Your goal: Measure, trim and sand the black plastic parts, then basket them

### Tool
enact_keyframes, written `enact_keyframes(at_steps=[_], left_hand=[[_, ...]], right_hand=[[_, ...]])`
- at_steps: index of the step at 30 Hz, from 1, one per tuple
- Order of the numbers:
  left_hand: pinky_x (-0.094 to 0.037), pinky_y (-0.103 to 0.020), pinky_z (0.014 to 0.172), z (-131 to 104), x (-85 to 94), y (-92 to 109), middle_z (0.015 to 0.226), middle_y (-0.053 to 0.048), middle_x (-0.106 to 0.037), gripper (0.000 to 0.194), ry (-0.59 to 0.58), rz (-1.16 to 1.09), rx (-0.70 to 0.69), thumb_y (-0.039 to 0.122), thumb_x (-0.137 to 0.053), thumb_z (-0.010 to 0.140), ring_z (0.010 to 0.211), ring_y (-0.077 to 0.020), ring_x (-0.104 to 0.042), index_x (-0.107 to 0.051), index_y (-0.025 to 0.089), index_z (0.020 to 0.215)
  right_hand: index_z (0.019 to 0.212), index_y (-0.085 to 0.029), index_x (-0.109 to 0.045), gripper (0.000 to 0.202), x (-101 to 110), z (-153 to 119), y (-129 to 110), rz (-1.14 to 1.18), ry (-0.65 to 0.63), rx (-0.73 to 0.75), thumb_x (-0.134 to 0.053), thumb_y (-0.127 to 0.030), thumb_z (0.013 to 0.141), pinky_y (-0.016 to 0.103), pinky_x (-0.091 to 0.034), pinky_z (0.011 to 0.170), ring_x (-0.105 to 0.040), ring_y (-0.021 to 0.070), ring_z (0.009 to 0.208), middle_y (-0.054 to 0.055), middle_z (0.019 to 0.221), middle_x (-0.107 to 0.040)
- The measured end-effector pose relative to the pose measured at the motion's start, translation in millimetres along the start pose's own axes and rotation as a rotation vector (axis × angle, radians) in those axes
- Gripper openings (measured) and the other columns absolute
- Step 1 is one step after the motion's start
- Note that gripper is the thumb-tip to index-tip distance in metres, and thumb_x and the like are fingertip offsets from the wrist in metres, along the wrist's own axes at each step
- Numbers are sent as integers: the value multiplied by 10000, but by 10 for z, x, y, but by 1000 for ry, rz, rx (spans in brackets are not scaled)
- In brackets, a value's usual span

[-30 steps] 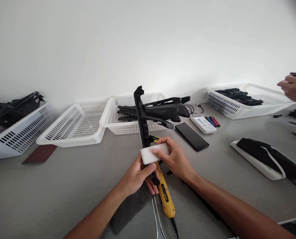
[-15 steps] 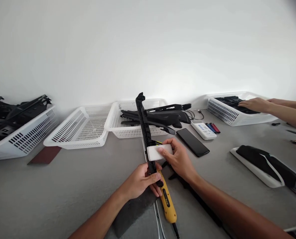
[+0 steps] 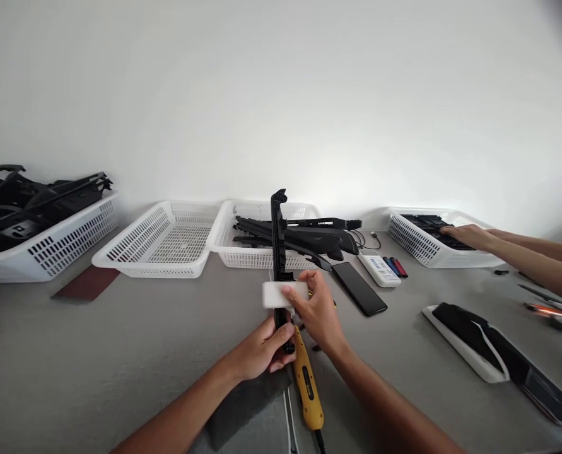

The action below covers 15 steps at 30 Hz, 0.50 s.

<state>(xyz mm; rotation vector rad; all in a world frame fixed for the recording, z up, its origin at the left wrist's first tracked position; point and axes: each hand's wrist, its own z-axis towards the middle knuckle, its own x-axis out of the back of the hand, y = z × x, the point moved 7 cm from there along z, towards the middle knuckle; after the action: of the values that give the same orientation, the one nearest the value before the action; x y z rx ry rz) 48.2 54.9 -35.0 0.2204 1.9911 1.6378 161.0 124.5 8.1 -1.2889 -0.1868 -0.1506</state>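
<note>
My left hand (image 3: 260, 350) is closed on the lower end of a long, narrow black plastic trim piece (image 3: 279, 243), which stands nearly upright. In my right hand (image 3: 317, 310), pinched between thumb and fingers, is a white rectangular block (image 3: 275, 295), perhaps a sponge. It lies across the trim piece just above my left hand and covers part of it. A yellow corded hand tool (image 3: 308, 384) rests on the table below my hands, its upper end partly hidden. Beside it a dark grey sheet (image 3: 243, 410) lies under my left forearm.
White baskets line the wall: one with black parts (image 3: 72, 246), a bare one (image 3: 162, 268), one with trim pieces (image 3: 243, 258). A phone (image 3: 359, 289) and a white box (image 3: 380, 270) lie to the right. Another person's hands (image 3: 472, 236) reach into a basket (image 3: 420, 243).
The view has shifted slightly. The trim piece now stands straighter, and the white block has moved left across it. The other person's hand is still at the right-hand basket.
</note>
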Motion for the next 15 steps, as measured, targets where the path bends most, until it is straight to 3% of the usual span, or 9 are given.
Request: enact_keyframes(at_steps=[4, 7, 12, 15], left_hand=[[-257, -237, 477, 22, 17, -22, 820, 34, -524, 550, 4, -66, 18, 707, -647, 936, 581, -83, -462, -475, 220, 1127], [-238, -244, 492, 26, 36, -28, 829, 39, -504, 562, 1, -82, 18, 715, -657, 924, 590, -81, -453, -474, 226, 1132], [-233, -255, 541, 5, 45, -31, 839, 38, -507, 564, -9, -64, 73, 713, -686, 906, 621, -83, -439, -479, 232, 1115], [-235, -265, 570, -3, 63, -14, 857, 34, -505, 595, 22, -71, 81, 733, -724, 862, 647, -87, -437, -495, 229, 1080]], right_hand=[[1049, -241, -503, 404, 5, 29, -34, -14, 40, 11, -731, -533, 886, 298, -448, 661, -542, 194, 783, 21, 913, -608], [988, -245, -478, 400, -23, 41, -38, -18, -8, 17, -730, -537, 882, 290, -429, 658, -507, 182, 760, -5, 856, -563], [898, -253, -412, 425, 83, 12, -9, -41, 83, -13, -694, -571, 895, 294, -395, 659, -443, 172, 737, -32, 805, -471], [878, -250, -416, 430, 57, 2, -34, -78, 66, -3, -698, -575, 881, 301, -382, 669, -421, 172, 737, -37, 802, -441]])
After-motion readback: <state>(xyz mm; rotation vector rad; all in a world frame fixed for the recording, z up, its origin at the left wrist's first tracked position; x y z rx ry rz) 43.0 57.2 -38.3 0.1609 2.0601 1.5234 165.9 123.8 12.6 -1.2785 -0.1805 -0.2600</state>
